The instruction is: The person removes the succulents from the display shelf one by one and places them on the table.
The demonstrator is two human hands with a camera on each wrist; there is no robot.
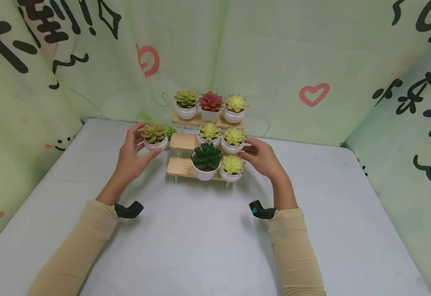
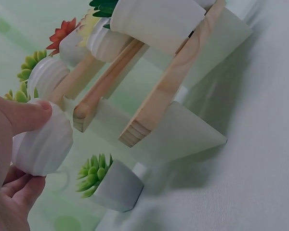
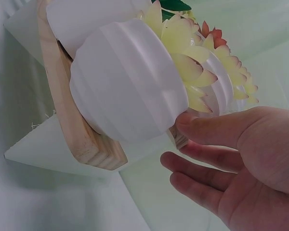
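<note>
Nearest on the white-covered counter [image 1: 200,246], a pale wooden bottom shelf [image 1: 179,166] carries a dark-green succulent in a smooth white pot [image 1: 205,165] and, at its right, a pale-yellow succulent in a ribbed white pot [image 1: 231,172]. Farther in, the left grip [image 1: 131,159] pinches the ribbed body of an olive-green succulent in a round white pot [image 1: 155,139]. Carrying it well would probably mean keeping it level, thumb and fingers off the leaves, its base free of the pale wooden middle shelf [image 1: 183,142]. The held pot lies between the left thumb and fingers, just left of that shelf's end. The right grip [image 1: 263,157] is loosely spread beside the stand's right side; whether its fingertips touch a pot cannot be told. Beyond, a small bright-green succulent in a pale pot [image 2: 118,186] stands on the counter, and a red succulent in a white pot [image 1: 210,107] sits on the top shelf.
</note>
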